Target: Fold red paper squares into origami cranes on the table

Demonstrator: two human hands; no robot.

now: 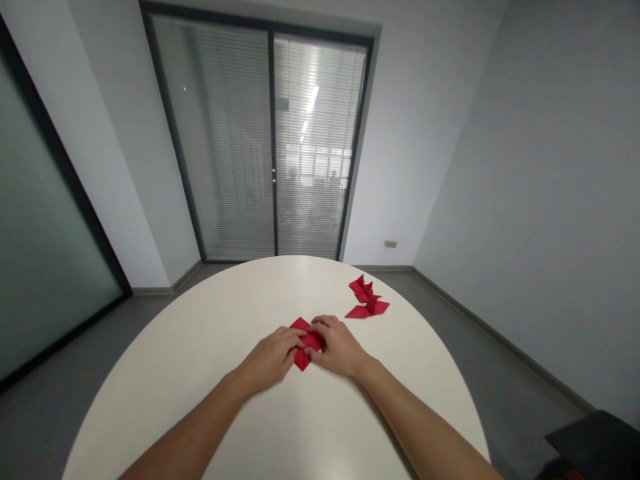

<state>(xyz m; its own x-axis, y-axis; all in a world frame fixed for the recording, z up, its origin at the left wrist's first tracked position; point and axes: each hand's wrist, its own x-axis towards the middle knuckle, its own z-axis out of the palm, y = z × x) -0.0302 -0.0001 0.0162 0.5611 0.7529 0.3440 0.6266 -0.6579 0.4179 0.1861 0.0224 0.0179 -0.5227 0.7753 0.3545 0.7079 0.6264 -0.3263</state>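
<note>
A small piece of folded red paper [313, 341] lies on the round white table, its pointed corners showing at the top and bottom between my hands. My left hand [274, 355] is closed on the left side of the paper, fingertips pressed onto it. From the right, my right hand [338, 345] grips the opposite side, fingers curled over the upper edge and thumb at the lower one. My fingers cover parts of both sides, so the folds there are hidden.
Several red folded-paper figures [370, 307] sit close together near the table's far right edge. The round white table [210, 373] fills the foreground. A dark chair-like object [600, 440] is at lower right. Beyond stand glass panels with blinds [225, 167].
</note>
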